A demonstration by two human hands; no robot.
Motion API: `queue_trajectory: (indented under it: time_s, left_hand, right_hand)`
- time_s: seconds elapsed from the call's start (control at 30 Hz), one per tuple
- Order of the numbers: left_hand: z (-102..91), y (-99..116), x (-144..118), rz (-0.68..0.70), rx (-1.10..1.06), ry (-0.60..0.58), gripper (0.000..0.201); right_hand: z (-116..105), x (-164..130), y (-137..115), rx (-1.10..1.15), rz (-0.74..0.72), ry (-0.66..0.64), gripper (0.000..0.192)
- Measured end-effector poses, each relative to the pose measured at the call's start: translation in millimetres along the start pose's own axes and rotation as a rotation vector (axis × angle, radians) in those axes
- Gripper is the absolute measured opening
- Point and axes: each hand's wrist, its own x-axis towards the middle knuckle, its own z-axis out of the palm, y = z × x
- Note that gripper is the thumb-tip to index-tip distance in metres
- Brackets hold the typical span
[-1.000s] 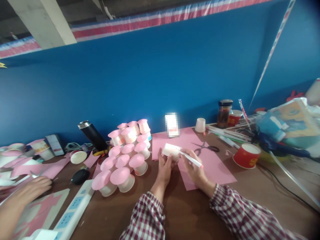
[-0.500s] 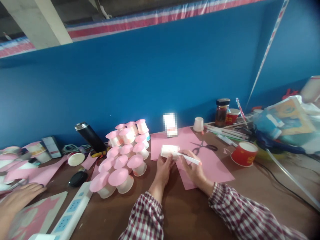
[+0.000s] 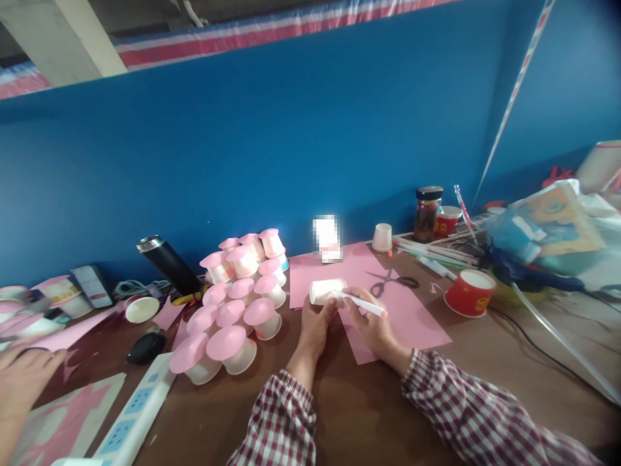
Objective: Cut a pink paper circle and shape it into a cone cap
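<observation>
Head view shows the left hand [image 3: 314,323] wrapped around a white cup [image 3: 327,290] lying sideways above the pink paper [image 3: 402,317] on the desk [image 3: 369,414] (its long way runs left to right), while the right hand [image 3: 373,327] pinches a white marker [image 3: 361,303] whose tip touches the cup's right side.

No legible text; red cup [image 3: 469,292] print too blurred
</observation>
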Motion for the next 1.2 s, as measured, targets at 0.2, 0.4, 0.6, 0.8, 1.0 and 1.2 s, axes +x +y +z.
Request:
queue_trajectory:
  time_s: [0.2,0.4,0.6,0.8,1.0,1.2]
  left_hand:
    - [-1.9,-1.8,1.4,0.008,0.055,0.017,0.049]
    - [-2.8,-2.8,1.2,0.009,0.09,0.031,0.049]
    - [-1.8,-1.4,0.5,0.002,0.076,0.04,0.047]
    - [-1.1,-1.3,0.4,-0.006,0.06,0.033,0.046]
    - [-2.0,-3.1,1.1,-0.004,0.071,0.035,0.046]
    - [-3.9,-4.3,1.1,0.0,0.099,0.024,0.048]
  right_hand:
    - [0.3,0.4,1.0,0.012,0.013,-0.013,0.015]
    - [0.6,-0.7,3.6,0.037,0.065,-0.041,0.017]
    - [-0.5,-2.0,2.4,0.028,0.064,-0.036,0.017]
    - [-1.2,-1.5,-1.3,0.007,0.041,-0.026,0.016]
    - [-1.0,-1.7,-0.5,0.028,0.057,-0.03,0.014]
    - [-1.0,-1.4,0.1,0.025,0.052,-0.018,0.014]
